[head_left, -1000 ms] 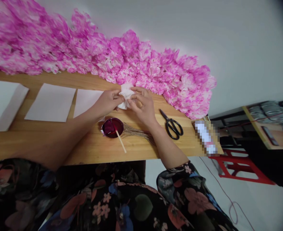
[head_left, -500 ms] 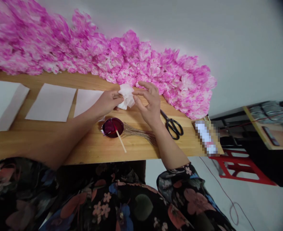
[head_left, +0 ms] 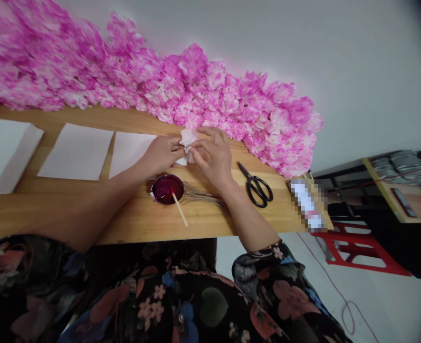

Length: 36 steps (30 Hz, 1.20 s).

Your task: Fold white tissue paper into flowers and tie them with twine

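A gathered white paper flower (head_left: pixel 189 137) is held between my two hands above the wooden table. My left hand (head_left: pixel 163 155) pinches it from the left side. From the right, my right hand (head_left: pixel 213 155) grips its folds between thumb and index finger, the other fingers curled above. Just below the hands stands a dark bowl of magenta dye (head_left: pixel 167 189), with a wooden stick (head_left: pixel 179 209) leaning out of it. A bundle of thin brown strands (head_left: pixel 203 194) lies beside the bowl, running under my right wrist.
Black-handled scissors (head_left: pixel 256 186) lie right of my right forearm. White paper sheets (head_left: pixel 76 152) are spread on the left. Pink-and-white paper flowers (head_left: pixel 196 85) are heaped along the wall. A phone-like blurred object (head_left: pixel 306 204) sits near the right table end; a red stool (head_left: pixel 360 252) stands beyond.
My right hand has moved left and closed in on the white paper flower, its fingers now on the folds. My left hand has shifted slightly right, its back turned more upward.
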Motion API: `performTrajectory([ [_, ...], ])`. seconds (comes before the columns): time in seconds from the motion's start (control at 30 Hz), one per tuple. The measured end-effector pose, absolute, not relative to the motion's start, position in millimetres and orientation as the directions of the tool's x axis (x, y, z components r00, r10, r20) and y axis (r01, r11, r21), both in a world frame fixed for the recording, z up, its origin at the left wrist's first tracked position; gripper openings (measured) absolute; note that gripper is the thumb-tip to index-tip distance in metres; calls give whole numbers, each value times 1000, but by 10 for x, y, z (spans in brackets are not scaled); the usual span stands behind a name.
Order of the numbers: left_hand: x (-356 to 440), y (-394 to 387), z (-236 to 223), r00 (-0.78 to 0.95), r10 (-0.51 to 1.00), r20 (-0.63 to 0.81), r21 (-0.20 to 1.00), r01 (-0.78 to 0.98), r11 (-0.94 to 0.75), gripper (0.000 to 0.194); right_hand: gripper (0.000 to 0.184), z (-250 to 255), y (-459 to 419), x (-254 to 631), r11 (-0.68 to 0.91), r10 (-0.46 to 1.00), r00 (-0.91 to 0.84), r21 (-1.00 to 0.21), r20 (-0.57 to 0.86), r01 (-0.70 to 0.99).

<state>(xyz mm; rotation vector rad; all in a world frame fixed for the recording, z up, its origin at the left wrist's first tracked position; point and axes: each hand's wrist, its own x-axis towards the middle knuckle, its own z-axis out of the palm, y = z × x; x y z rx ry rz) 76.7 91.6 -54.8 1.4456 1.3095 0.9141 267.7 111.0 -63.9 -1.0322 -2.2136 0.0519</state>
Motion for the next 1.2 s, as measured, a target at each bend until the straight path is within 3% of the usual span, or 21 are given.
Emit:
performTrajectory([
  [0.23, 747, 934, -612, 81, 997, -13, 968, 253, -8, 12, 22, -592, 996, 2551, 705, 690, -445, -393, 570, 590],
  [0.53, 725, 966, -640, 80, 997, 0, 999, 52, -4, 37, 27, -445, 1029, 2768, 682, 691, -273, -480, 669, 552],
  [1.2, 755, 962, -658, 127, 992, 7, 1000, -6, -7, 36, 23, -596, 1117, 2698, 692, 692, -393, -402, 605, 600],
])
